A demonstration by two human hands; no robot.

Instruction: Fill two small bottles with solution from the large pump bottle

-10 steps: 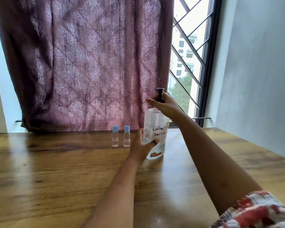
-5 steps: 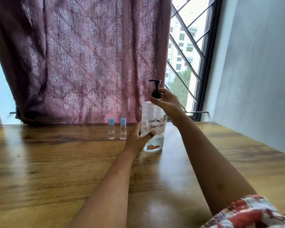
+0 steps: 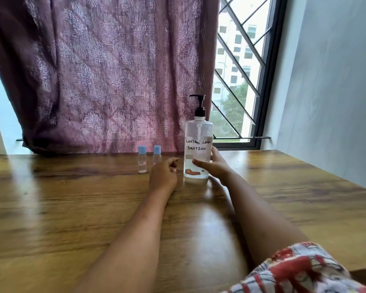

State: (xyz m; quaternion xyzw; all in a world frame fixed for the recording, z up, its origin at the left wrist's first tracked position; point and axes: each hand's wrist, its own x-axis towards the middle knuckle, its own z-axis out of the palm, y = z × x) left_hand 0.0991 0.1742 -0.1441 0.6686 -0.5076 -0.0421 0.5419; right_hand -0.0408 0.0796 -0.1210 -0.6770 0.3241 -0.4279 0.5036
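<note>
The large clear pump bottle point(image 3: 198, 144) with a black pump head and a handwritten solution label stands upright on the wooden table point(image 3: 72, 208). My right hand point(image 3: 215, 163) grips its lower body from the right. My left hand point(image 3: 163, 174) rests on the table just left of it, fingers loosely curled, holding nothing. Two small clear bottles with blue caps stand side by side at the back: one on the left point(image 3: 142, 159), and one on the right point(image 3: 157, 154) partly hidden behind my left hand.
A maroon patterned curtain point(image 3: 104, 70) hangs behind the table. A window with a black diagonal grille point(image 3: 241, 70) is at the back right. A pale wall point(image 3: 325, 81) borders the table on the right.
My right hand came down from the pump head to the bottle's lower body. My left hand let go of the bottle and now rests on the table beside it.
</note>
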